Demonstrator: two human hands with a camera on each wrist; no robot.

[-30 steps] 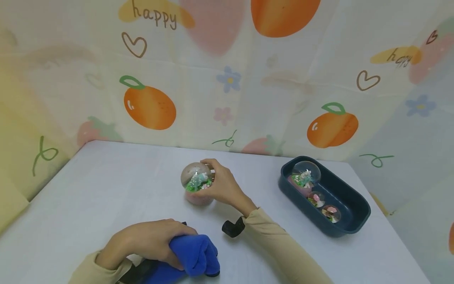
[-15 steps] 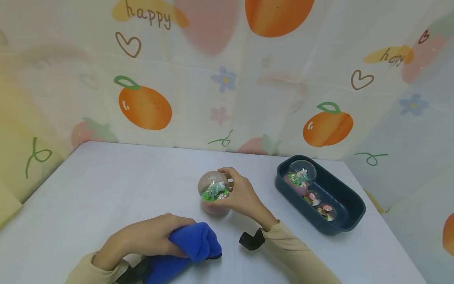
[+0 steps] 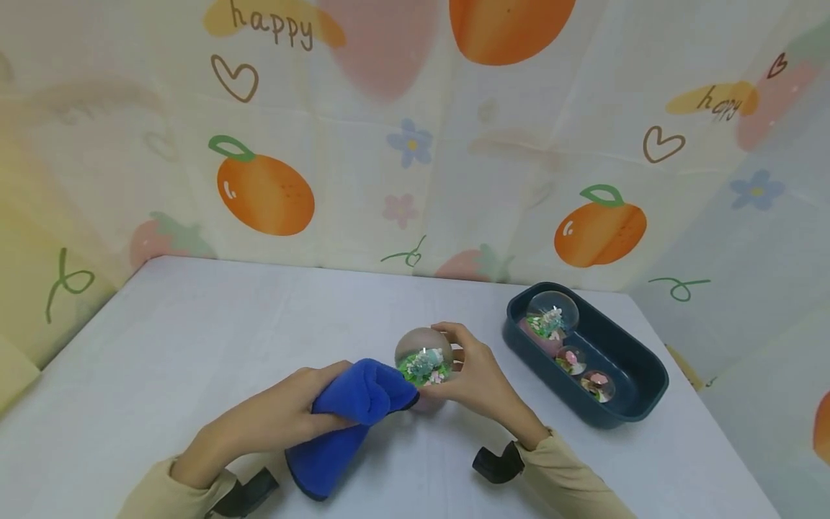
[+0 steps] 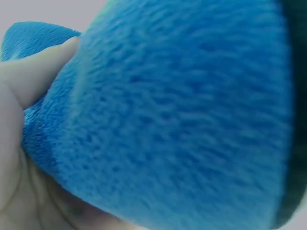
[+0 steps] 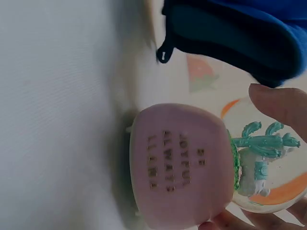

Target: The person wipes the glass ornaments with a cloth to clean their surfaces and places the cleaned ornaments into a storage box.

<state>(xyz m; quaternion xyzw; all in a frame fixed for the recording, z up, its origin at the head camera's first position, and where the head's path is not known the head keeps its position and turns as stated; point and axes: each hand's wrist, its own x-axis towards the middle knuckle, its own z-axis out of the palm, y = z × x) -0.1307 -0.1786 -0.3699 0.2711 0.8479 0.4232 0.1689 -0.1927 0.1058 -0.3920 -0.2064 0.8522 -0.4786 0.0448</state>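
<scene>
My right hand (image 3: 476,378) grips the clear dome of a snow globe (image 3: 423,353) from its right side, thumb in front. The pink lettered base (image 5: 182,167) shows in the right wrist view, below a green cactus (image 5: 266,143) and a small white llama (image 5: 252,172). Whether the base touches the table I cannot tell. A folded blue cloth (image 3: 363,393) with a dark edge is pinched in my left hand (image 3: 279,414), and fills most of the left wrist view. Its tip overlaps the globe's lower front in the head view; contact is unclear.
A dark blue tray (image 3: 638,382) stands on the right of the white table (image 3: 214,317). Inside are another snow globe (image 3: 547,324) and two small clear balls, one (image 3: 570,359) beside the other (image 3: 597,386). A fruit-print curtain (image 3: 363,180) hangs behind the table.
My right hand has brought the snow globe rightward and nearer to me. The left hand has raised the cloth from low at the front up toward the globe.
</scene>
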